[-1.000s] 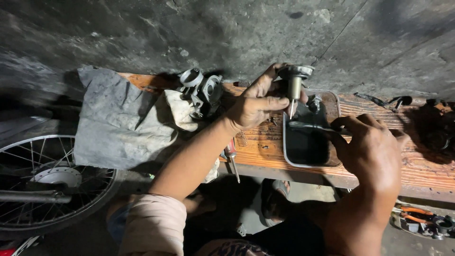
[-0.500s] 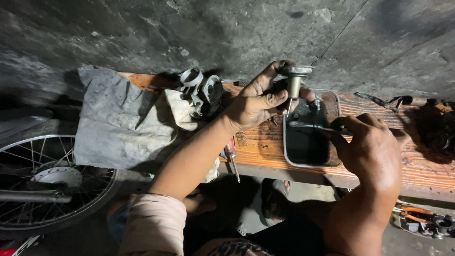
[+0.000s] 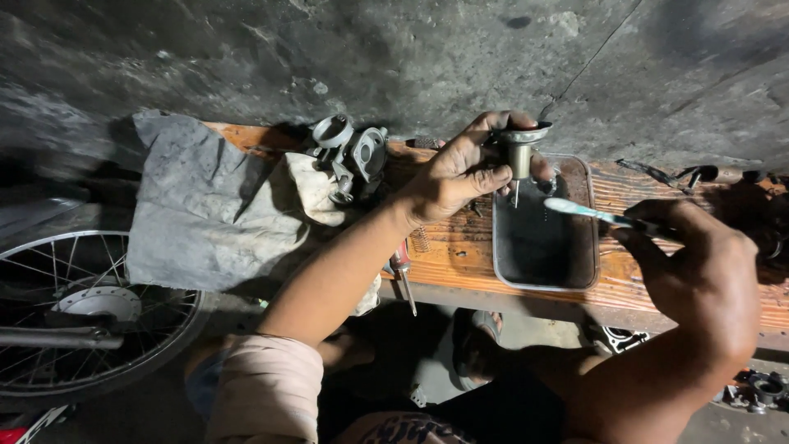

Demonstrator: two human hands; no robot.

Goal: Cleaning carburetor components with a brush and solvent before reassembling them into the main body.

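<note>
The left hand (image 3: 456, 173) is closed around a small metal piston (image 3: 519, 152) with a flared top and a thin needle at its lower end, holding it above the far end of a shallow metal tray (image 3: 588, 247). The right hand (image 3: 699, 271) grips a toothbrush (image 3: 588, 212) by the handle, its pale head reaching over the tray toward the piston without touching it. The tray holds dark liquid and sits on a worn wooden desk (image 3: 460, 247) set against a rough grey wall (image 3: 394, 57). Left of the left hand lies a grey carburetor body (image 3: 353, 156), partly resting on a whitish cloth (image 3: 316, 189), and beyond that a large grey rag (image 3: 205, 214) drapes over the desk's end and hangs down. A small spring (image 3: 420, 239) lies on the wood just beside the left wrist, and a screwdriver (image 3: 403, 275) with a red handle juts past the desk's near edge, partly hidden by the forearm. A spoked wheel (image 3: 90, 321) stands at lower left on the floor. Dark tools (image 3: 682, 174) lie on the desk past the tray, near the wall, and small metal parts (image 3: 760, 388) sit on the floor at lower right, below the right arm.
</note>
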